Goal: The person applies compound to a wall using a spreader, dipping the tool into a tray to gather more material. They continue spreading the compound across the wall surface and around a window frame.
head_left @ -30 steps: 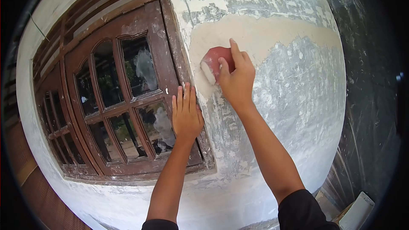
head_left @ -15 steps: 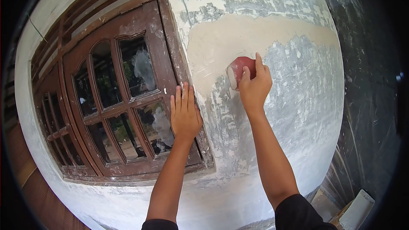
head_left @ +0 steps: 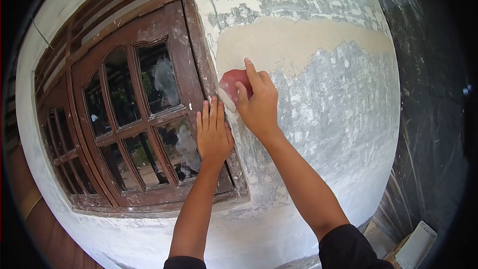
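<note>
My right hand (head_left: 260, 104) grips a red putty scraper (head_left: 235, 80), its index finger stretched along the back. Pale filler (head_left: 227, 98) clings to the scraper's left edge, which meets the wall right beside the window frame. A smooth beige patch of filler (head_left: 279, 40) spreads across the grey, scuffed wall (head_left: 338, 104) above and to the right. My left hand (head_left: 215, 137) lies flat with fingers stretched upward on the brown wooden window frame (head_left: 241, 182), just below and left of the scraper.
Brown wooden shutters (head_left: 144, 127) with glass panes fill the left side. Dark sheeting (head_left: 428, 119) hangs past the wall's right edge. At the bottom right stands a pale, box-like object (head_left: 417, 244).
My right hand has moved left with the scraper, from the middle of the wall to the window frame's edge. My left hand stays in its place on the frame.
</note>
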The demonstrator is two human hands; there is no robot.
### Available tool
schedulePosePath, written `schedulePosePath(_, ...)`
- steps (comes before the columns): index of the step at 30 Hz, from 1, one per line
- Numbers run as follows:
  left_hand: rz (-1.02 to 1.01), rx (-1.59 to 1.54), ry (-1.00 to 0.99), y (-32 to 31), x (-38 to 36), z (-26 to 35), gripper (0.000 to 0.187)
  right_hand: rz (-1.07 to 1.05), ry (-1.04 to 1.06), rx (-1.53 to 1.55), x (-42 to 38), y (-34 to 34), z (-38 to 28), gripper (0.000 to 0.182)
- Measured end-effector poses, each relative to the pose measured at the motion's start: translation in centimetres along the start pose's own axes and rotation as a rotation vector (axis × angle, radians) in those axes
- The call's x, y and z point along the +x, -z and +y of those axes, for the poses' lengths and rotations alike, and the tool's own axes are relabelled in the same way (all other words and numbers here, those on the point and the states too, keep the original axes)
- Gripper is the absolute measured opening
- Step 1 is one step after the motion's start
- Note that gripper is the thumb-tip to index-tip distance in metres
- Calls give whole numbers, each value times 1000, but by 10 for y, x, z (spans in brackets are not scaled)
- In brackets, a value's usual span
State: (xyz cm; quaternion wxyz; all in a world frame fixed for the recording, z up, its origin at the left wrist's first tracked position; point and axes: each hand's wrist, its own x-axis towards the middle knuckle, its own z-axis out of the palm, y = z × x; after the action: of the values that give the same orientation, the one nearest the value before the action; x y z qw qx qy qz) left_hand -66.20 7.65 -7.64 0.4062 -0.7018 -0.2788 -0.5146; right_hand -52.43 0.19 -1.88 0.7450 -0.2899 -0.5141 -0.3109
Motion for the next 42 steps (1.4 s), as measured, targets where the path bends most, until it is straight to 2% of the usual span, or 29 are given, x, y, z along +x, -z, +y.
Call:
schedulePosePath(1, 0, 0, 0, 0, 0, 1, 55, -58, -31, -25, 1, -5, 4, 53)
schedulePosePath(4, -7, -8, 9, 1, -1, 0, 55, 238, -256, -198, 12, 24, 33, 51)
schedulePosePath(7, -5, -18, 15, -2, -1, 0, 56, 219, -191, -70, 4, 29, 18, 52)
schedulePosePath(9, 1, -19, 4, -3, -1, -1, 57, -17, -107, 40, -7, 14, 4, 53)
schedulePosePath(11, -6, -19, 6, -2, 0, -1, 57, -59, -62, -32, -12, 7, 17, 52)
schedulePosePath(14, -12, -20, 9, -1, -1, 0, 56, 228, -254, -171, -5, 33, 40, 52)
schedulePosePath(17, -11, -19, 11, -1, -1, -1, 56, 145, -135, -77, -10, 29, 19, 54)
schedulePosePath(19, -11, -23, 6, -1, -1, -1, 56, -24, -25, 30, -17, 15, 13, 55)
schedulePosePath(21, -14, -16, 7, -2, -1, -1, 56, -9, -173, -54, -13, 20, 27, 53)
schedulePosePath(23, -18, -17, 14, 0, -2, 0, 55, 250, -252, -152, -10, 34, 48, 52)
schedulePosePath(24, -22, -18, 20, -1, -1, 0, 55, 275, -232, -148, -9, 39, 43, 52)
schedulePosePath(25, -18, -18, 20, -1, 0, -1, 55, 276, -229, -148, -7, 35, 35, 52)
schedulePosePath(27, -8, -16, 9, -2, -1, -1, 55, 117, -67, 6, -7, 17, 10, 53)
schedulePosePath(28, -9, -17, 10, -2, -2, -1, 55, -2, -90, 45, -4, 10, 2, 54)
schedulePosePath(31, -11, -18, 9, -2, -1, -1, 55, 68, -188, -112, 4, 6, 26, 53)
schedulePosePath(33, -3, -23, 12, -1, -2, 0, 55, 275, -290, -220, 4, 29, 41, 52)
schedulePosePath(35, -3, -11, 15, -2, -2, -1, 57, 333, -255, -94, -1, 32, 37, 53)
schedulePosePath(37, 5, -5, 24, -4, 0, 0, 59, 186, -104, -83, -6, 18, 10, 55)
schedulePosePath(39, 2, -2, 11, -2, -1, -1, 59, 12, -86, 47, -12, 2, 0, 55)
schedulePosePath(41, -10, -11, 14, -1, -2, 0, 57, 48, -188, -78, -10, 2, 22, 53)
schedulePosePath(42, -17, -22, 19, 0, -1, 0, 55, 144, -244, -142, -6, 13, 31, 52)
